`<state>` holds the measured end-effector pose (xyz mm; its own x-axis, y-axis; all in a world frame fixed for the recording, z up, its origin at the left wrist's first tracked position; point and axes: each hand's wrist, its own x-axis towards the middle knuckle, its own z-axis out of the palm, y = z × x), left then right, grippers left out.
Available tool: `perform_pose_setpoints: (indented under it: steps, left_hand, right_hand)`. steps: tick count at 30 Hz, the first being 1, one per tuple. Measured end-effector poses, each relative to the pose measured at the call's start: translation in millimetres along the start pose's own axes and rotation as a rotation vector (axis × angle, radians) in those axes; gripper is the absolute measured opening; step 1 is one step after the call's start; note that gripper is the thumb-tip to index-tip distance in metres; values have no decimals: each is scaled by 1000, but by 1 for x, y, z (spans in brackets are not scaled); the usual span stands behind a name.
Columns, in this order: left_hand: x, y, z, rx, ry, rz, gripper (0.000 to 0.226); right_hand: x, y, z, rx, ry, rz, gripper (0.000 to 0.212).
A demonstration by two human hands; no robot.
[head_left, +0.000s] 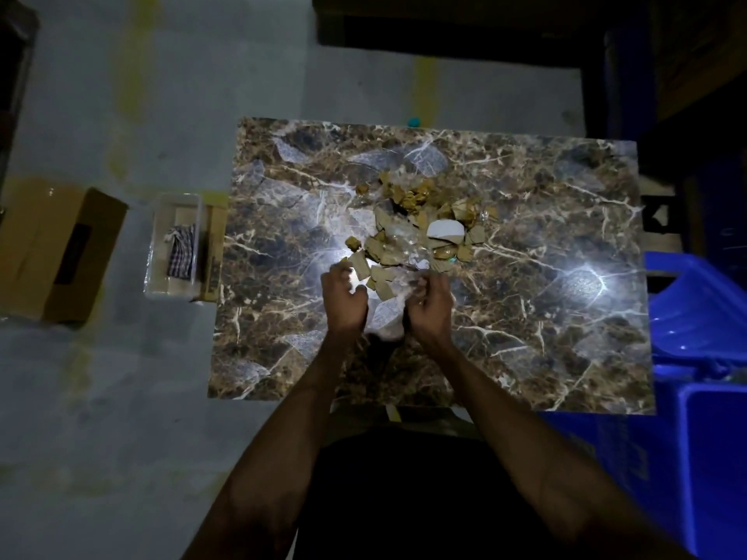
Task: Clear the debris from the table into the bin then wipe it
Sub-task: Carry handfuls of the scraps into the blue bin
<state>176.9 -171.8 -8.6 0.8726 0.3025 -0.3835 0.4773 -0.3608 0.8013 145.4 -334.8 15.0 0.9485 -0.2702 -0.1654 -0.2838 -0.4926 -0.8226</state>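
- Right, head view, dim room w/ bright glare spots on the glossy top
- Bench (525,317): brown marble-pattern slab, seen from above, person standing at its near edge
- Debris (420,224): loose heap of tan cardboard scraps, yellowish crumpled bits, clear plastic film and one white curved shard, lying around the middle of the bench, spreading toward the near side
- Left hand (345,299): at the near-left edge of the heap, fingers curled loosely above the scraps; grip state there – cannot tell if it's actually holding a piece, fingertips are blurred
- Right hand (430,305): just beside the left, fingers curled round a wad of clear plastic film (398,301) w/ a few scraps caught in it, grip clamped on that wad
- Both forearms reach in from the bottom, hands near each other, small gap btwn them
- Bin (703,418): blue plastic, on the floor at the right side of the bench, near corner; blue lid part sticks up beside the bench's right edge
- Clear tub (174,244) on the floor just left of the bench, checked cloth (182,252) lying inside it
- Cardboard box (60,252) further left on the floor, apart from the tub
- Floor (161,95): grey, yellow paint streaks
- Small teal thing (414,122) at the bench's far edge, too small to tell what
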Motion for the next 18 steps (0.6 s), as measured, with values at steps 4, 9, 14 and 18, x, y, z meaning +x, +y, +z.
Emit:
perform_pose_setpoints:
  steps: [4,9,14,18]
  left_hand:
    - [23,13,-5,275,-108,128,93]
    - [39,20,-1,416,-301,249,83]
    - [17,4,-7,107,-276,231,52]
    - [0,-28,-11,-27,-66,46,55]
  right_hand:
    - [35,11,-2,-101,-69,81,68]
    - [48,8,3,-135,-238,7,59]
    - [23,14,-5,-30,-281,-27,47]
    - [5,18,-14,72,-197,-8,28]
